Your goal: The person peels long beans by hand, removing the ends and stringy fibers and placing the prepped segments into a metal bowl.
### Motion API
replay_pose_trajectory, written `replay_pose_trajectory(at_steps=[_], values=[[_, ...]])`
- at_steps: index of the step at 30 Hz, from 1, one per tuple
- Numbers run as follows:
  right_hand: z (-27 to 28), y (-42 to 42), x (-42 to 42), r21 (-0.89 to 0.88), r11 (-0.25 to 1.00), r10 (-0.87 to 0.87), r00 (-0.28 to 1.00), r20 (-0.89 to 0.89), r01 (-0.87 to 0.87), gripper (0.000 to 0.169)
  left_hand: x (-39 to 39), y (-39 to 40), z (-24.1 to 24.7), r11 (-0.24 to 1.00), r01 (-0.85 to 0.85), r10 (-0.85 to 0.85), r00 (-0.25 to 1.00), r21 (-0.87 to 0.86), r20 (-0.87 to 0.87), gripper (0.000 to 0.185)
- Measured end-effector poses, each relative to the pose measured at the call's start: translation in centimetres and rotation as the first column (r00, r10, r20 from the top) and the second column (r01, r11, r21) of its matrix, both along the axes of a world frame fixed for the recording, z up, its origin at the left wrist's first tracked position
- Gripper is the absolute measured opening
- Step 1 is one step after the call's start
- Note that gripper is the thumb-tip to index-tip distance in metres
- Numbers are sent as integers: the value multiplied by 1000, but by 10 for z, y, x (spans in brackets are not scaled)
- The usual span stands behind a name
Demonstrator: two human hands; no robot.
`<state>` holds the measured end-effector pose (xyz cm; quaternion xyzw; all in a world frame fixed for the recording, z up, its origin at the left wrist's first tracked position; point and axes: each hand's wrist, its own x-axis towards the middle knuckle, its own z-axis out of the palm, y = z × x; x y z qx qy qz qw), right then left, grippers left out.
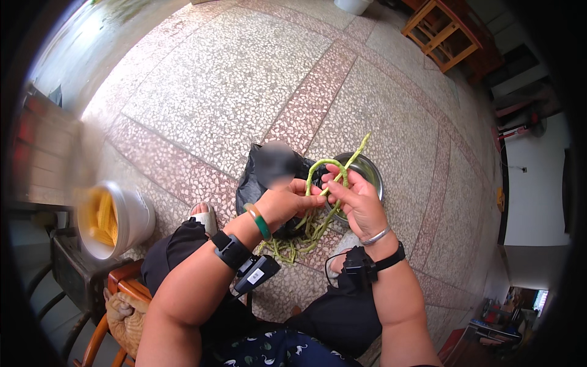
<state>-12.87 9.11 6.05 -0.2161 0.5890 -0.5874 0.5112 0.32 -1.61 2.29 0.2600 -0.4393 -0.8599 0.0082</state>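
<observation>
My left hand (296, 197) pinches a pale green long bean (324, 163), which loops up between the two hands. My right hand (360, 195) has its fingers around the same bean or beans; one end points up past the fingertips. Whether it is one bean or two I cannot tell. Under my left hand lies a black plastic bag (247, 183), partly hidden by a blurred patch. Behind my right hand stands a round metal bowl (373, 172). More long beans (284, 252) lie in a heap on the floor below my hands, between my feet.
A white bucket (137, 215) holding yellow corn cobs (106, 218) stands at the left. An orange cat (128, 323) lies on a wooden chair (133, 280) beside my left arm. A wooden frame stool (442, 34) stands at the upper right, a white tub (353, 5) at the top.
</observation>
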Motion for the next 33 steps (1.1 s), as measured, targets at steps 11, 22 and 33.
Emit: replay_pose_trajectory(at_steps=[11,22,33], values=[[-5,5,-10,-92,958,-273,962,-12,271,27,-1,0,1,967,-156,172,983,-203,65,21],[4,8,-20,-214,952,-295,845,-447,220,23,4,-8,5,901,-358,351,934,244,74,11],[-11,4,12,57,982,189,906,-379,-181,16,4,-5,12,974,-110,113,994,199,-2,14]])
